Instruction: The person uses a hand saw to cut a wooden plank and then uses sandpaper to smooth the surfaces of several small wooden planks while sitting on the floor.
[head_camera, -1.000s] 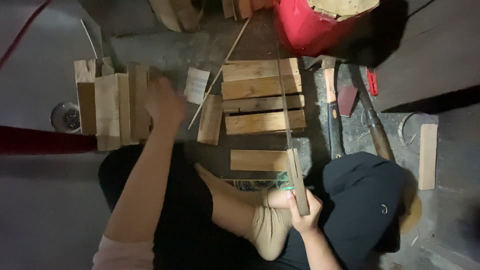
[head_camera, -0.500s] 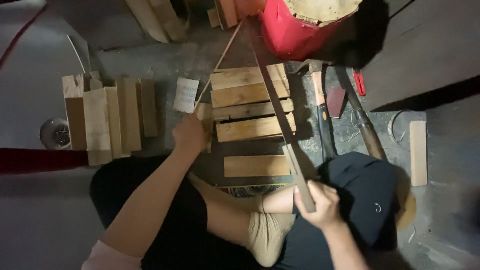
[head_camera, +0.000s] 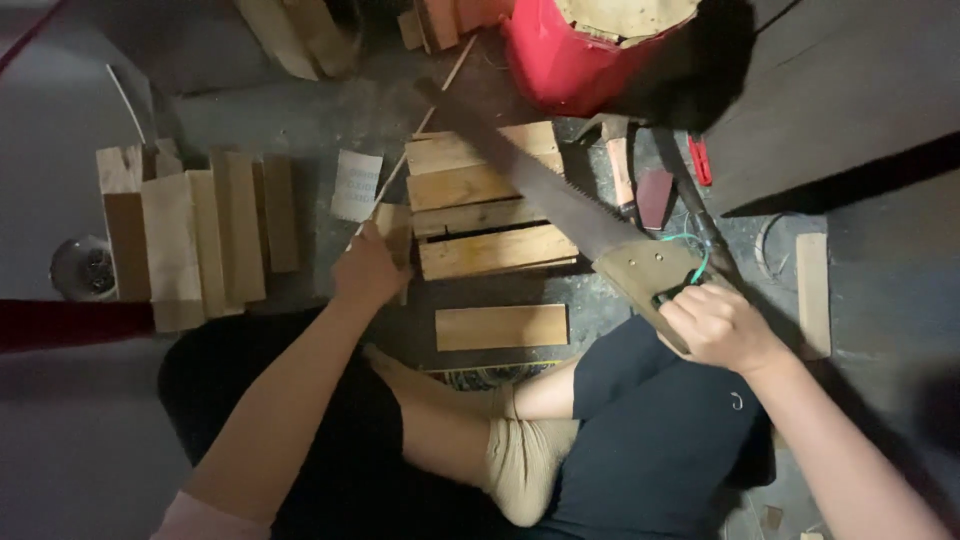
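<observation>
Person seated on the floor (head_camera: 300, 110), legs folded, bare foot tucked under the knee.

Right hand (head_camera: 722, 325): grip clenched around the handle of a handsaw (head_camera: 560, 205). Blade runs up and to the left from the handle, crossing diagonally over a stack of wooden planks (head_camera: 485, 200); tip ends near the top left corner of the stack. Cannot tell whether the teeth touch the wood.

Left hand (head_camera: 368, 270): grip closed on a small wood block (head_camera: 395, 225) that stands just at the left edge of the plank stack. A thin wooden stick (head_camera: 425, 115) slants up from near this hand toward the top of the view.

A single short plank (head_camera: 502, 327) lies alone below the stack, just in front of the foot.

Left of the hand: a row of cut wood pieces (head_camera: 195, 235) laid side by side, and a slip of paper (head_camera: 356, 185) between them and the stack. A round metal drain (head_camera: 82, 265) sits at the far left.

Above the stack: a red bucket (head_camera: 565, 65). Right of the stack: a hatchet with a wooden handle (head_camera: 620, 170) and a dark long-handled tool (head_camera: 690, 215), lying beside each other. One narrow wood strip (head_camera: 812, 290) lies further right, well apart.
</observation>
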